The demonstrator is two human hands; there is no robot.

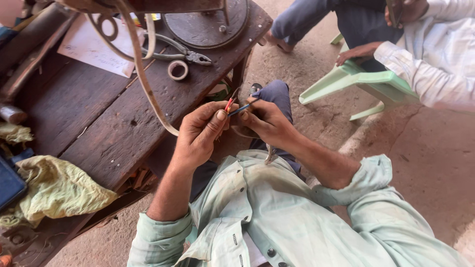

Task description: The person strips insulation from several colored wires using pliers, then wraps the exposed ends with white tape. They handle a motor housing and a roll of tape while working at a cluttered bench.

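My left hand (200, 133) pinches a thin cable whose red wire (229, 104) sticks up between thumb and forefinger. My right hand (267, 121) grips a blue wire (242, 109) coming from the same cable, fingertips almost touching the left thumb. Both hands are held over my lap, just off the corner of a dark wooden workbench (114, 123). A small metal tool tip (269, 154) pokes out under my right hand; what it is I cannot tell.
On the bench lie pliers (190, 55), a tape ring (177, 69), a paper sheet (91, 47), a round metal disc (208, 22), a pale curved strap (143, 79) and a yellow rag (54, 190). Another person (425, 54) sits on a green plastic stool (366, 81) at the right.
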